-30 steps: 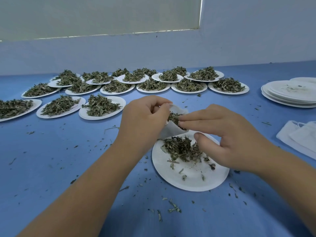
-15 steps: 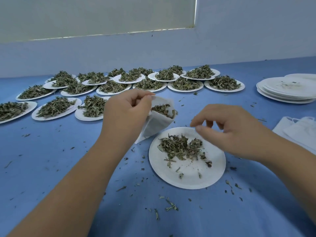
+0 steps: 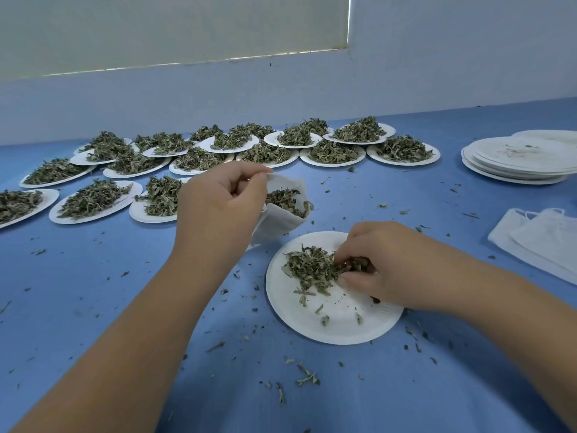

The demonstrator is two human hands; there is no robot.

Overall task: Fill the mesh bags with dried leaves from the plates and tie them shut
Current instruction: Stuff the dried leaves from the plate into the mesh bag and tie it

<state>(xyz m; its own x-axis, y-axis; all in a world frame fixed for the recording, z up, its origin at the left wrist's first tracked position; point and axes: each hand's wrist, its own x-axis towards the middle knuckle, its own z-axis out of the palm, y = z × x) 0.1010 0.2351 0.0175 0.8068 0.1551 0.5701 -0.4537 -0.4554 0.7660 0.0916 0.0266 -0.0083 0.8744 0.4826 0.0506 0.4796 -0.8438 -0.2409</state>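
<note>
My left hand (image 3: pixel 218 204) pinches the rim of a white mesh bag (image 3: pixel 278 221) and holds its mouth open above the blue table; dried leaves show inside it. Just below and to the right lies a white paper plate (image 3: pixel 337 320) with a small heap of dried leaves (image 3: pixel 312 268). My right hand (image 3: pixel 381 264) is down on that heap, fingers and thumb curled round a clump of leaves.
Several plates heaped with dried leaves (image 3: pixel 199 157) fill the far left and middle of the blue table (image 3: pixel 93 292). A stack of used white plates (image 3: pixel 518 157) sits far right, folded white mesh bags (image 3: pixel 543 239) nearer at right. Leaf crumbs are scattered around.
My right hand has left the bag's mouth and dropped onto the plate's heap, closing round leaves. My left hand has held the bag open, drifting slightly left.
</note>
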